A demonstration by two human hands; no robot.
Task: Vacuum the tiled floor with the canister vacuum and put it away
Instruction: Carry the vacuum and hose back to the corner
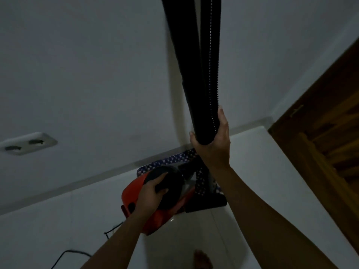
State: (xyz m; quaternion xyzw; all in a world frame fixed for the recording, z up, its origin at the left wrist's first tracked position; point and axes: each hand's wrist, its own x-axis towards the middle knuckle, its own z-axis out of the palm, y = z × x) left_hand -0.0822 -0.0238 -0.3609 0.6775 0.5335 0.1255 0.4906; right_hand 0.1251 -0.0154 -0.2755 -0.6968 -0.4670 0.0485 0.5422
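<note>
Red plastic marks the body of the canister vacuum [155, 216], which sits low against the foot of the white wall [87, 74], on the pale tiled floor [262, 181]. The left hand [150, 193] is closed around the black handle [165, 188] on top of the canister, fingers curled under its edge. The right hand [212, 146] grips the black ribbed hose [210, 65] together with the smooth black tube [182, 55] beside it, thumb on one side and fingers wrapped round the other; both rise out of the top of the view. A blue patterned cloth [171, 160] lies behind the canister at the wall. The black cord [64, 257] trails over the floor at lower left. A double wall socket [27, 143] is at left, a wooden door [320, 133] at right.
</note>
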